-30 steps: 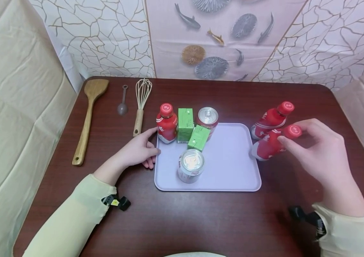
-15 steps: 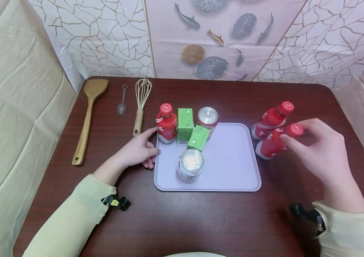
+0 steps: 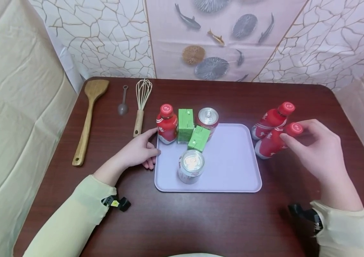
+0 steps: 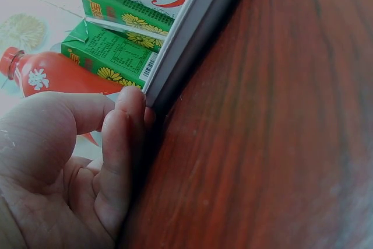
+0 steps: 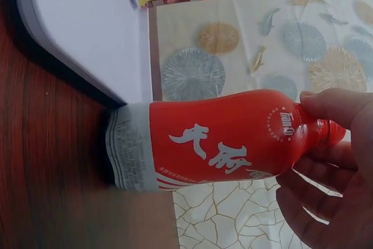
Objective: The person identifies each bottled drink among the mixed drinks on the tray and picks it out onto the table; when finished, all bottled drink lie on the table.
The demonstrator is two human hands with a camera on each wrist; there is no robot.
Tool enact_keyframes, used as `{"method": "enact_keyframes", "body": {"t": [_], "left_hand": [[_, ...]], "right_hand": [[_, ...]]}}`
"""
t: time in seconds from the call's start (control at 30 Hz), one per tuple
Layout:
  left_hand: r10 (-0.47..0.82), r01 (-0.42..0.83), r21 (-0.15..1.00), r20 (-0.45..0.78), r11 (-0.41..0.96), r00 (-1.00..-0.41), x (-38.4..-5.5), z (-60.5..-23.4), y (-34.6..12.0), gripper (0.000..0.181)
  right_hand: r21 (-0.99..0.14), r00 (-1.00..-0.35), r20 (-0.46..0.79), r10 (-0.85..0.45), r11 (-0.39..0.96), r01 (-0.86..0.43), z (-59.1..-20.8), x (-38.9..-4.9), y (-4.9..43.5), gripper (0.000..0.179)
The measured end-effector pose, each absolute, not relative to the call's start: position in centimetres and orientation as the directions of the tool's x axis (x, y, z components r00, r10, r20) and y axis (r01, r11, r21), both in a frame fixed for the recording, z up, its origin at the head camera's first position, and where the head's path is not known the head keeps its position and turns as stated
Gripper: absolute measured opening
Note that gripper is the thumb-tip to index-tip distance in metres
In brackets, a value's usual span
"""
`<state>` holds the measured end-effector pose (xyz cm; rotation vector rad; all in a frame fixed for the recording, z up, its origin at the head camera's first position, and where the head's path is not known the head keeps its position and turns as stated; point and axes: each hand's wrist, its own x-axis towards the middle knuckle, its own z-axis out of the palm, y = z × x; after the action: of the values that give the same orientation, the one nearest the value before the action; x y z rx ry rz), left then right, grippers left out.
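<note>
My right hand (image 3: 319,151) pinches the neck and cap of a red-and-grey plastic drink bottle (image 5: 215,141), thumb on one side and fingers on the other. This bottle stands just right of the tray's right edge, in front of a matching red bottle (image 3: 269,123). At the left edge of the pale lilac tray (image 3: 230,164), my left hand (image 3: 138,150) grips the rim with thumb and fingers, the index finger close to another red bottle (image 3: 167,125). Two green drink cartons (image 3: 185,125), a red can (image 3: 208,119) and a white Coca-Cola can (image 3: 190,167) stand on the tray.
A wooden spatula (image 3: 88,117), a small measuring spoon (image 3: 122,101) and a whisk (image 3: 140,107) lie on the table's left side. A patterned cloth (image 3: 214,43) hangs behind the dark wooden table (image 3: 207,221). A pale rim (image 3: 198,255) shows at the front edge.
My right hand has moved the bottle slightly right and back, off the tray's right edge and closer to the matching bottle. My left hand stays at the tray.
</note>
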<state>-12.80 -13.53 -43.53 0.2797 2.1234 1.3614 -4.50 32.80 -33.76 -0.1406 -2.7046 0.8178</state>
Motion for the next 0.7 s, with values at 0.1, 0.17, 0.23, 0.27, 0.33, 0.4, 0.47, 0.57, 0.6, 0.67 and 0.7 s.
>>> {"method": "enact_keyframes", "body": {"t": [0.1, 0.17, 0.23, 0.27, 0.33, 0.4, 0.47, 0.57, 0.6, 0.67, 0.7], "left_hand": [[0.473, -0.138, 0.882, -0.367, 0.450, -0.801, -12.7, -43.6, -13.6, 0.085], [0.472, -0.140, 0.882, -0.368, 0.450, -0.801, -12.6, -43.6, -13.6, 0.086], [0.470, -0.142, 0.881, -0.370, 0.451, -0.801, -12.6, -43.6, -13.7, 0.086], [0.469, -0.142, 0.880, -0.371, 0.453, -0.801, -12.6, -43.6, -13.7, 0.086], [0.470, -0.141, 0.880, -0.370, 0.453, -0.801, -12.6, -43.6, -13.6, 0.086], [0.475, -0.135, 0.883, -0.365, 0.450, -0.801, -12.7, -43.5, -13.5, 0.085], [0.477, -0.130, 0.883, -0.361, 0.450, -0.801, -12.8, -43.5, -13.5, 0.085], [0.478, -0.129, 0.883, -0.361, 0.450, -0.801, -12.8, -43.6, -13.5, 0.085], [0.477, -0.129, 0.883, -0.361, 0.452, -0.801, -12.8, -43.6, -13.4, 0.085], [0.477, -0.129, 0.882, -0.362, 0.454, -0.801, -12.8, -43.6, -13.4, 0.085], [0.477, -0.130, 0.881, -0.363, 0.454, -0.801, -12.8, -43.6, -13.4, 0.085]], "right_hand": [[-0.558, -0.951, 0.255, 0.174, 0.830, 0.002, -33.8, -4.4, 32.9, 0.038], [-0.549, -0.952, 0.265, 0.156, 0.836, -0.015, -33.9, -4.5, 32.8, 0.038], [-0.548, -0.953, 0.267, 0.140, 0.836, -0.030, -33.9, -4.5, 32.8, 0.038], [-0.544, -0.954, 0.267, 0.134, 0.838, -0.034, -33.8, -4.5, 32.7, 0.039], [-0.539, -0.955, 0.271, 0.123, 0.841, -0.044, -33.7, -4.5, 32.7, 0.042], [-0.539, -0.953, 0.282, 0.114, 0.840, -0.059, -33.3, -4.5, 32.7, 0.046], [-0.543, -0.950, 0.295, 0.102, 0.836, -0.079, -33.0, -4.5, 32.6, 0.048], [-0.545, -0.932, 0.354, 0.072, 0.826, -0.144, -32.4, -4.8, 32.2, 0.045], [-0.539, -0.924, 0.379, 0.059, 0.825, -0.168, -32.1, -4.9, 32.0, 0.043], [-0.520, -0.904, 0.426, 0.034, 0.827, -0.213, -31.5, -5.1, 31.3, 0.041], [-0.509, -0.892, 0.452, 0.020, 0.827, -0.239, -31.2, -5.2, 30.9, 0.040]]}}
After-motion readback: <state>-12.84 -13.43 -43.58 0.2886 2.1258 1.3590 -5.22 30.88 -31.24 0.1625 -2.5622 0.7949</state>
